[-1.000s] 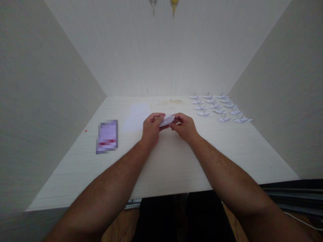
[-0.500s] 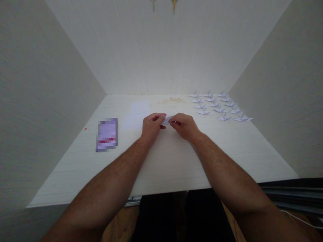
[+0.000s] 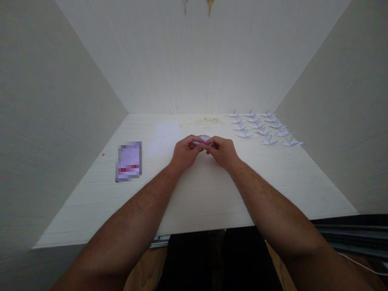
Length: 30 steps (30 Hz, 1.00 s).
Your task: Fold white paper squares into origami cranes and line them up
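My left hand (image 3: 184,152) and my right hand (image 3: 222,151) meet over the middle of the white table (image 3: 197,194), fingers pinched together. Between them they hold a small folded piece of white paper (image 3: 203,140), mostly hidden by the fingertips. Both hands are closed on it, just above the table top.
Several folded white paper cranes (image 3: 263,129) stand in rows at the back right. A loose white sheet (image 3: 165,135) lies behind my left hand. A blurred purple packet (image 3: 129,161) lies at the left. Pale walls close in on three sides; a small brownish heap (image 3: 206,120) lies at the back.
The folded paper showed as a larger flap between my hands a second ago. Now my fingers have closed together and the paper is pressed smaller and mostly covered.
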Each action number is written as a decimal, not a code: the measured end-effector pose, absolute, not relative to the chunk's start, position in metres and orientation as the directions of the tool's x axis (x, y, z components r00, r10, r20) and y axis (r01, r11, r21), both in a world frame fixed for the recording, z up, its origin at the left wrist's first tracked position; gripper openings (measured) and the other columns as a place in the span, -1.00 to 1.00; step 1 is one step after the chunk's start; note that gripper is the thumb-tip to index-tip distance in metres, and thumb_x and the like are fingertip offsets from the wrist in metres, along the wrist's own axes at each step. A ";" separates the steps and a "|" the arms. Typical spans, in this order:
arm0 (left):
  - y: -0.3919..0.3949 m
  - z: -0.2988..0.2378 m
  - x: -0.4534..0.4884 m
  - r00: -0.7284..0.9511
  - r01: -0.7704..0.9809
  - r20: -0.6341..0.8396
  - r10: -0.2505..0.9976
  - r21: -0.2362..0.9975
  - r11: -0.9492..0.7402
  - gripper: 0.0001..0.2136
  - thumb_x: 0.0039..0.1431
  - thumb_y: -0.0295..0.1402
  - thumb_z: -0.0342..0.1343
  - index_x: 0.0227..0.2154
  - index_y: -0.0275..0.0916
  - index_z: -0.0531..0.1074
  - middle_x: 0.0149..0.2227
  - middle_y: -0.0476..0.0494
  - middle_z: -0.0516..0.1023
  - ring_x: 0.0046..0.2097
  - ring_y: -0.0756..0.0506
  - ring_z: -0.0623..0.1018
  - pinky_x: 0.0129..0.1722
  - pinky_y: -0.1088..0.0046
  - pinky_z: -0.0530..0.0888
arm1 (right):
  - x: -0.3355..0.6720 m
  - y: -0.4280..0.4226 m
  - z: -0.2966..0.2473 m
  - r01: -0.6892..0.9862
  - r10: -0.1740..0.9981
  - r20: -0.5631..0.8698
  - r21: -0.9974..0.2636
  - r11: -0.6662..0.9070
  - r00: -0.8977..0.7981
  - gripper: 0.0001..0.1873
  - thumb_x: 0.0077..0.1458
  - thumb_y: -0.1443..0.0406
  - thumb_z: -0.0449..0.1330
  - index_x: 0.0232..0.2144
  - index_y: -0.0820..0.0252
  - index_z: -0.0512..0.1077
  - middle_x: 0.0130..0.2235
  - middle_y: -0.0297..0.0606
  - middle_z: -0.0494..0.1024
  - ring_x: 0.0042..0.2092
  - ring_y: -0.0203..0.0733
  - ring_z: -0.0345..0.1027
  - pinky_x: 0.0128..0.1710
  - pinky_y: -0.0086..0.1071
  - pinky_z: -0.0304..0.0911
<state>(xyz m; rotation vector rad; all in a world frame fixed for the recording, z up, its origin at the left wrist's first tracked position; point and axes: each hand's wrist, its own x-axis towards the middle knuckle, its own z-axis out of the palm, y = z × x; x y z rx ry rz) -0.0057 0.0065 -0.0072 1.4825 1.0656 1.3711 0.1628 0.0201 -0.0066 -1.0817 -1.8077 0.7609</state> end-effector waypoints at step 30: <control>0.004 -0.002 -0.008 -0.118 0.271 0.282 0.952 0.932 -0.242 -0.95 0.04 -0.38 0.19 -0.46 -0.22 0.44 -0.51 0.01 0.56 -0.41 -0.04 0.61 -0.38 0.48 0.51 | 0.166 0.018 0.004 0.495 0.906 0.378 -0.759 0.422 -0.193 -0.95 0.01 0.30 0.29 -0.43 0.17 0.54 -0.51 -0.34 0.56 -0.47 -0.30 0.36 -0.40 -0.41 0.22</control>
